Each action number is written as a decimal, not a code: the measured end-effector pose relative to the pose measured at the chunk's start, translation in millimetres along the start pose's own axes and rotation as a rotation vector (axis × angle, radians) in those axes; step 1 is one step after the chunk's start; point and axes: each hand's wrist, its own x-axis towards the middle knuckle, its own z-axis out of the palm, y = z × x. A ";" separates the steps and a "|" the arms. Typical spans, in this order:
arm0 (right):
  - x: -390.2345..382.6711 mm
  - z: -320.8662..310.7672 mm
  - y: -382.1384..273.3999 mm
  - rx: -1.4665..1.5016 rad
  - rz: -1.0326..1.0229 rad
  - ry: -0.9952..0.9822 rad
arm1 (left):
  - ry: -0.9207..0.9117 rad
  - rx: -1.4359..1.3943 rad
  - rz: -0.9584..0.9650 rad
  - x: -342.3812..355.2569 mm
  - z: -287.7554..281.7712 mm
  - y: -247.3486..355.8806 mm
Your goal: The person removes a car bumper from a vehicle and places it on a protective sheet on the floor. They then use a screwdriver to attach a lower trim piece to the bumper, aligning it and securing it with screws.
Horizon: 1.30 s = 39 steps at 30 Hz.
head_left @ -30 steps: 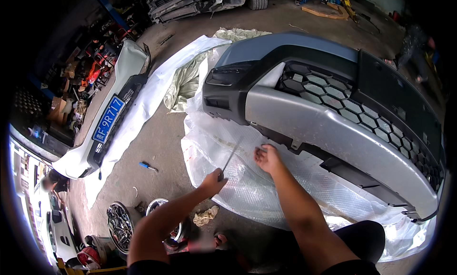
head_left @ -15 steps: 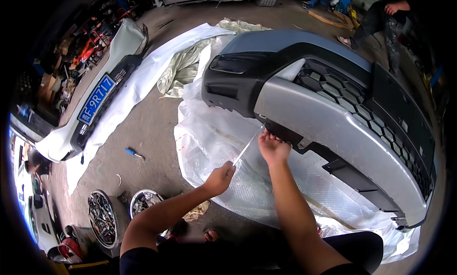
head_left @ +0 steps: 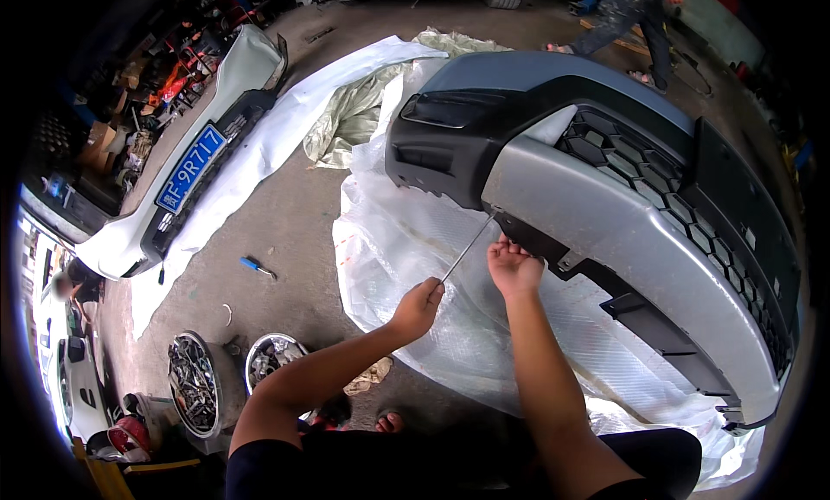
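Observation:
A large car bumper (head_left: 596, 210), silver and black with a honeycomb grille, lies in front of me and to the right. My left hand (head_left: 418, 308) is closed round a long, thin metal screwdriver (head_left: 467, 249); its handle is hidden in the fist. The shaft slants up and right, its tip at the bumper's lower edge near the black corner. Palm up, my right hand (head_left: 516, 266) has its fingers curled at the black lower trim (head_left: 538, 242), just right of the tip. What the fingertips do behind the trim is hidden.
Clear plastic wrap (head_left: 389, 266) lies under the bumper. A blue-handled tool (head_left: 257, 267) is on the floor. Two metal tubs (head_left: 192, 383) of small parts stand at lower left. Another bumper (head_left: 203, 154) with a blue plate lies at far left. A person (head_left: 635, 28) is at upper right.
The view has shifted slightly, so the scene sits a little further right. The screwdriver shaft has turned from bright to dark. The person at upper right has stepped leftward.

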 end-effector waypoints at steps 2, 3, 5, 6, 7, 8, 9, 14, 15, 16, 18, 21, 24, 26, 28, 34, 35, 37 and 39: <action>2.1 -4.1 -4.3 -0.022 0.007 -0.039 | 0.036 0.041 0.043 8.2 5.5 -9.5; 2.0 -0.9 -1.5 -0.007 -0.006 -0.005 | 0.069 0.067 0.074 13.6 7.4 -17.8; -3.0 4.7 6.3 0.020 -0.025 0.078 | 0.107 0.113 0.130 21.2 12.3 -36.5; -2.9 2.4 6.8 0.023 -0.020 0.057 | 0.113 0.135 0.169 32.0 13.8 -43.6; 0.2 1.0 3.9 0.023 -0.022 0.030 | 0.119 0.153 0.218 44.1 15.4 -43.5; 2.9 -1.1 3.4 0.025 -0.023 0.003 | 0.107 0.123 0.193 53.1 18.8 -42.6; 2.8 -1.3 3.6 0.019 -0.026 0.005 | 0.093 0.087 0.167 61.5 24.4 -38.0; -0.1 -3.8 -2.3 -0.014 -0.009 -0.013 | -0.029 -0.002 0.027 58.8 24.6 -9.7; 0.4 -3.6 -5.2 -0.019 -0.007 -0.003 | -0.027 0.013 0.016 52.1 23.4 -8.0; 0.7 -5.4 -5.2 -0.021 0.003 0.013 | -0.023 0.033 -0.003 43.4 20.4 -8.9; 0.6 -8.1 -6.4 -0.026 0.017 0.028 | 0.015 0.087 0.092 27.8 12.1 -11.1; 2.8 -11.2 -5.2 -0.026 0.026 0.049 | -0.034 0.154 0.178 19.2 -7.9 -4.3; 9.8 -17.0 -9.5 -0.023 0.020 0.060 | -0.108 0.115 0.179 16.8 -26.8 15.4; 12.0 -20.6 -12.1 -0.021 0.020 -0.003 | -0.091 0.110 0.162 11.9 -31.0 13.3; 10.1 -16.8 -8.8 -0.009 0.023 0.029 | -0.063 0.109 0.133 4.2 -34.6 8.3; -0.3 -3.9 -4.7 -0.036 0.026 0.096 | -0.002 0.066 0.057 5.1 -26.3 -17.7; -0.1 -4.6 -5.6 -0.042 0.025 0.097 | 0.000 0.074 0.068 8.6 -24.7 -19.0; 3.5 -9.3 -8.2 -0.036 0.021 0.079 | -0.016 0.044 0.056 18.5 -21.3 -22.1; 4.9 -12.8 -10.6 -0.038 0.022 0.053 | -0.017 0.062 0.111 26.4 -17.1 -24.6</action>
